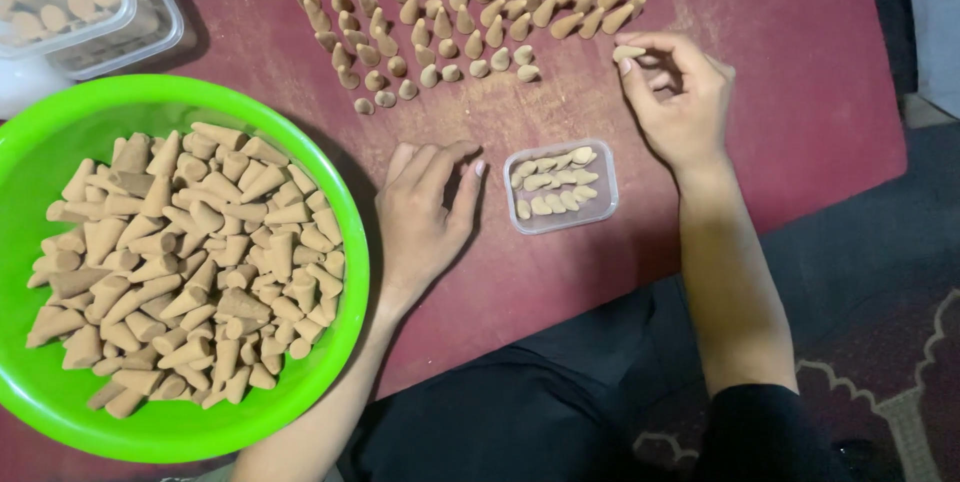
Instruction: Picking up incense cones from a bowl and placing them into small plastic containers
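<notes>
Two hands over the maroon worktop (780, 32): the left hand (420, 207) and right hand (680, 102). One green bowl (30, 142), one small clear tray (608, 204) near the front edge, two lidded clear tubs (125, 2) at the far-left corner, cones too many to count

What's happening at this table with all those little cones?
A person sits at a dark red table. Their right hand pinches one tan cone beside rows of standing cones. The left hand rests flat beside a small clear tray already holding two rows. A green bowl heaped with cones sits further left.
</notes>
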